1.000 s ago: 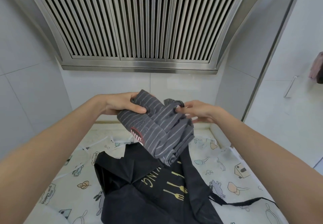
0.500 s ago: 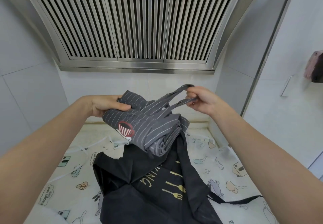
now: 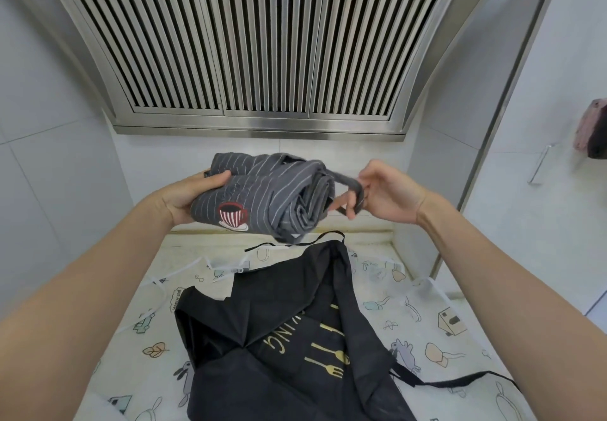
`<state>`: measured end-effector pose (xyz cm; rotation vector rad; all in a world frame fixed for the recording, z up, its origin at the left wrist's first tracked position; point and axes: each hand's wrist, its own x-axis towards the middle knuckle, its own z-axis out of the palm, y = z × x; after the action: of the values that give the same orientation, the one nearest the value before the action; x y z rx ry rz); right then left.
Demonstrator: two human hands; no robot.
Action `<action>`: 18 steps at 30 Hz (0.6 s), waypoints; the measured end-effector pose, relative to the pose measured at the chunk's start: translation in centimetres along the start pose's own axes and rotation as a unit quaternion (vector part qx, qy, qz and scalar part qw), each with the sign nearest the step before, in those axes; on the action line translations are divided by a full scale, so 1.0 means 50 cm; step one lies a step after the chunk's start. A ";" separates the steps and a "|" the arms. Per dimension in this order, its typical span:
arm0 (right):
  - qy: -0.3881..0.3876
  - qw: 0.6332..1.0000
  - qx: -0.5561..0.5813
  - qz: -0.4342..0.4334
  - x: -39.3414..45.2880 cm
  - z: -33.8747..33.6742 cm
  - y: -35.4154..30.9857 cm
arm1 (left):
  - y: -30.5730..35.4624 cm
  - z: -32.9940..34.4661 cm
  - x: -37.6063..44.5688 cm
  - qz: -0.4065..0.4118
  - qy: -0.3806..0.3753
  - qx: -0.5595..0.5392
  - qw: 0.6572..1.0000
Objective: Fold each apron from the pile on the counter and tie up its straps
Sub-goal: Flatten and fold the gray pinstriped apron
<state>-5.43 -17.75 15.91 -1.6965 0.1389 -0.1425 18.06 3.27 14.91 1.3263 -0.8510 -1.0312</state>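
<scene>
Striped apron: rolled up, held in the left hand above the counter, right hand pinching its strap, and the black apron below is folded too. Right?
Not quite. The head view shows the black apron lying unfolded on the counter, straps loose. The rest holds: left hand holds the rolled striped apron, right hand pinches its strap.

A grey pinstriped apron (image 3: 262, 197) (cup motif showing) is rolled, held above the counter. Its strap (image 3: 349, 187) loops rightward. A black apron (image 3: 289, 348) lies spread below.

A: Up top, a big steel range hood (image 3: 262, 43), long dark slats running across its slanted face.

B: Pale grey wall tiles (image 3: 49, 158) on the left and behind, bright even light all round.

A: Off right, a metal door frame (image 3: 505, 98), then a white wall with a towel bar (image 3: 538, 164).

B: And pink and dark cloth (image 3: 591, 131) hanging at the far edge.
</scene>
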 end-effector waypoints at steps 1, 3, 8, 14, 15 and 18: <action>-0.012 0.998 -0.043 0.039 0.001 0.003 -0.001 | -0.001 -0.001 0.001 0.001 0.002 -0.004 1.000; -0.049 0.986 -0.115 0.106 0.004 0.018 -0.007 | -0.003 0.002 0.004 -0.004 0.002 0.006 1.000; -0.062 0.978 -0.150 0.134 0.013 0.057 0.001 | -0.017 0.013 0.015 -0.010 0.022 0.010 1.000; -0.079 0.983 0.117 0.121 0.028 0.029 0.051 | -0.028 0.017 0.035 -0.017 0.078 0.012 0.997; -0.083 0.983 0.103 0.128 0.029 0.024 0.056 | -0.029 0.021 0.039 -0.020 0.092 0.017 0.995; -0.106 0.964 -0.109 0.218 0.030 0.031 0.054 | -0.034 0.025 0.049 -0.017 0.156 0.035 0.987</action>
<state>-3.72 -16.83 13.06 -1.8461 0.3755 0.3962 17.56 0.61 13.17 1.5194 -0.6340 -0.7980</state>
